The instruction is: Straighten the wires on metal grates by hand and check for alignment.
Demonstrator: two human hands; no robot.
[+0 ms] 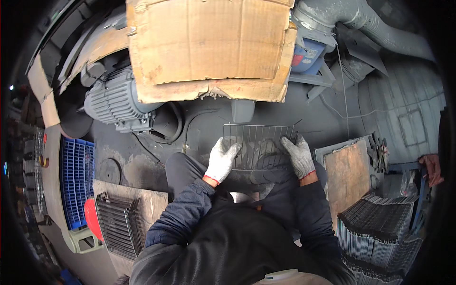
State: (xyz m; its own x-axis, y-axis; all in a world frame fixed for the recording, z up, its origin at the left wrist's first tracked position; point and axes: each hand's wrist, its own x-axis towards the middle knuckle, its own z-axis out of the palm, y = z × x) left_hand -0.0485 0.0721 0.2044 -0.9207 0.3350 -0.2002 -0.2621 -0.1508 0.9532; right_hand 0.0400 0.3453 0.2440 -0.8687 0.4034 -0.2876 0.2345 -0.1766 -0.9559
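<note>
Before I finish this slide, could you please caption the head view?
Left hand and right hand, both gloved, hold a wire rack by opposite sides.

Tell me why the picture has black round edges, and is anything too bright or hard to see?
Head view: the fisheye lens gives a round picture, so the corners go black; in head view, the left glove glares white, brighter than the right glove; in head view, the wire rack blends into the grey behind.
</note>
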